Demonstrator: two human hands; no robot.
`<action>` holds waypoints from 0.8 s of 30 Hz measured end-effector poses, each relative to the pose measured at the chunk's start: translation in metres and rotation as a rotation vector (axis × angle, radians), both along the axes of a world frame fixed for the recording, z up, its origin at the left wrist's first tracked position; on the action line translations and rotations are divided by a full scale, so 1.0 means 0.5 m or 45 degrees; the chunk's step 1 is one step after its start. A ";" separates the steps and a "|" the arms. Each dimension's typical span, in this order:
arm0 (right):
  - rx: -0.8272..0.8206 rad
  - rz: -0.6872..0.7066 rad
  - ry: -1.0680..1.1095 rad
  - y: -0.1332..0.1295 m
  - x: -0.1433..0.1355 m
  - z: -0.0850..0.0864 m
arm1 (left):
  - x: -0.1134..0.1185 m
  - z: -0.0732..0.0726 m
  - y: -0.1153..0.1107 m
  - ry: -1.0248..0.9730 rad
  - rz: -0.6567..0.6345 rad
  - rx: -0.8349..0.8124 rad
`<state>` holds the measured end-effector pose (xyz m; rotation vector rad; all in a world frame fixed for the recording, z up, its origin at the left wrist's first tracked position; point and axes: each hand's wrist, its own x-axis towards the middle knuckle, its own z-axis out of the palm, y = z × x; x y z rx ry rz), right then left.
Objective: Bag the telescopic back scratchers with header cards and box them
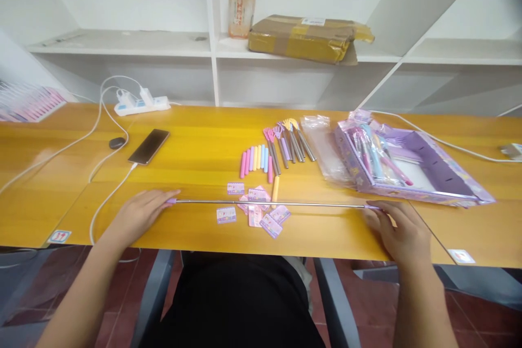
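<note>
Silver telescopic rod (269, 203), stretched full length above the cards (226, 215); your left hand (141, 215) and right hand (402, 231) each pinch a purple end, likely to keep it taut. Handles (255, 159) sit lined up behind, probably for easy picking.

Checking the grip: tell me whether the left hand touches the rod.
Touching: the head view shows the left hand's fingertips on the rod's purple end.
</note>
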<state>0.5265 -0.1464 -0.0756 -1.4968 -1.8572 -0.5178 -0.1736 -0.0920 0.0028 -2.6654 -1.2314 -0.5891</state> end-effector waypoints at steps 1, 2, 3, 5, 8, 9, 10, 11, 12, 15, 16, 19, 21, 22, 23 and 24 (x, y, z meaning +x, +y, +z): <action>-0.014 0.002 0.015 -0.001 -0.003 -0.004 | 0.001 -0.004 0.003 -0.023 0.034 -0.012; -0.021 0.005 0.025 -0.001 -0.005 -0.007 | 0.002 -0.008 0.007 -0.034 0.058 -0.012; -0.033 0.003 0.034 0.000 -0.007 -0.008 | 0.003 -0.010 0.010 -0.033 0.072 -0.005; -0.058 -0.023 0.065 0.003 -0.012 -0.006 | 0.005 -0.012 0.015 -0.021 0.059 0.022; -0.079 -0.074 0.112 0.009 -0.021 0.002 | 0.010 -0.010 0.019 -0.035 -0.008 0.108; -0.069 -0.088 0.119 0.010 -0.023 0.006 | 0.010 -0.008 0.020 -0.048 -0.028 0.145; -0.053 -0.102 0.122 0.011 -0.025 0.010 | 0.011 -0.004 0.021 -0.059 -0.044 0.176; -0.040 -0.120 0.118 0.012 -0.026 0.014 | 0.011 0.000 0.021 -0.066 -0.056 0.205; -0.027 -0.137 0.109 0.013 -0.027 0.019 | 0.011 0.006 0.022 -0.070 -0.063 0.229; 0.023 -0.104 0.044 0.018 -0.039 0.041 | 0.023 0.026 0.024 -0.081 -0.094 0.271; 0.038 -0.053 0.019 0.022 -0.051 0.051 | 0.033 0.031 0.024 -0.086 -0.112 0.280; 0.050 0.127 -0.042 0.035 -0.122 0.085 | 0.094 0.037 0.019 -0.090 -0.142 0.294; 0.037 0.217 -0.050 0.042 -0.203 0.109 | 0.157 0.029 0.010 -0.098 -0.130 0.291; 0.012 0.291 -0.041 0.042 -0.251 0.120 | 0.192 0.021 0.003 -0.097 -0.139 0.276; -0.013 0.374 -0.030 0.041 -0.299 0.130 | 0.226 0.013 -0.003 -0.087 -0.152 0.266; -0.029 0.458 -0.029 0.037 -0.347 0.137 | 0.259 0.004 -0.010 -0.076 -0.174 0.239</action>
